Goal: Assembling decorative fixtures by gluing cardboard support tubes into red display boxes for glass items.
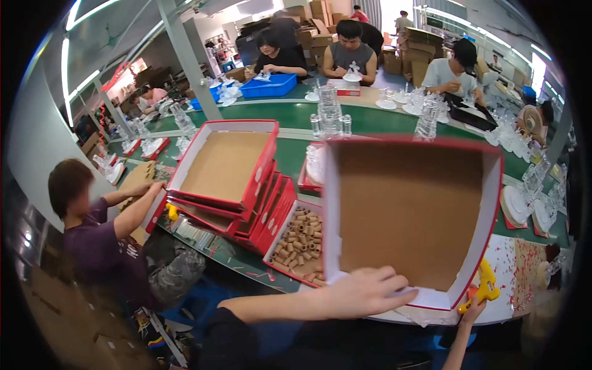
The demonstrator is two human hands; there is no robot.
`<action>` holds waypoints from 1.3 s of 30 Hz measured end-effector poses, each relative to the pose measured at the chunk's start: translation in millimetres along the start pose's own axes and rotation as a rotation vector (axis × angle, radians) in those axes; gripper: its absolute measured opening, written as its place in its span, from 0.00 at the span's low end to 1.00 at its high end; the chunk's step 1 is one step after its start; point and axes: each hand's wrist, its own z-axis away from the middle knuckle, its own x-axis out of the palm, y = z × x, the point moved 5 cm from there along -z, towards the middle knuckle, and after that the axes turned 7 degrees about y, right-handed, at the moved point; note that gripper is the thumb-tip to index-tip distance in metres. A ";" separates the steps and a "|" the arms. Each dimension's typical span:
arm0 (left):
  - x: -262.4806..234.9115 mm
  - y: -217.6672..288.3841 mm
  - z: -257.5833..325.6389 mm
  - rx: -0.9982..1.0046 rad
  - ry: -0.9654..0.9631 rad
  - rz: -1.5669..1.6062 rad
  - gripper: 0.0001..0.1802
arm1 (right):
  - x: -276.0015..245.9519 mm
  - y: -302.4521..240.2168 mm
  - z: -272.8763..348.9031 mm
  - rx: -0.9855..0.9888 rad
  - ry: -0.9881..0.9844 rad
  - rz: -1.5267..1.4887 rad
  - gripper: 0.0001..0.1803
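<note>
No text is legible; marks on the stacked red boxes (269,223) and purple shirt (92,253) are too small.

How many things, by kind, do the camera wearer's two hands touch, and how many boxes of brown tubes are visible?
Open red-and-white box, at left hand: 1
Yellow glue gun, in right hand: 1
Box of brown tubes: 1
Total: 3

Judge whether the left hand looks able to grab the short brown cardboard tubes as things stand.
Probably not: the left hand seems occupied with the open red-and-white cardboard box. Otherwise, the visible tubes lie uncovered, just left of that box.
</note>
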 end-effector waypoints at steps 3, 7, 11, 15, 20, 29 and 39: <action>103.0 4.5 18.2 -0.130 -0.110 0.150 0.21 | 1.6 -0.1 -0.5 0.007 0.071 0.087 0.24; 198.5 15.0 51.4 -0.339 -0.285 0.266 0.17 | 2.5 -19.7 6.1 0.009 0.126 0.187 0.21; 139.5 -3.6 53.0 -0.532 0.109 0.408 0.17 | 58.8 -93.4 40.9 -0.015 -0.054 0.236 0.17; 111.8 -25.2 84.9 -0.720 0.253 0.223 0.20 | 101.4 -145.9 66.5 -0.065 -0.419 0.177 0.15; 130.9 -31.7 119.0 -0.884 0.338 0.334 0.20 | 199.7 -145.4 103.5 0.164 -0.808 0.184 0.18; 133.3 -36.8 124.9 -0.874 0.404 0.460 0.15 | 247.1 -112.8 107.3 0.342 -0.862 0.254 0.19; 133.8 -38.8 127.6 -0.875 0.421 0.450 0.12 | 252.5 -106.2 112.4 0.404 -0.832 0.374 0.17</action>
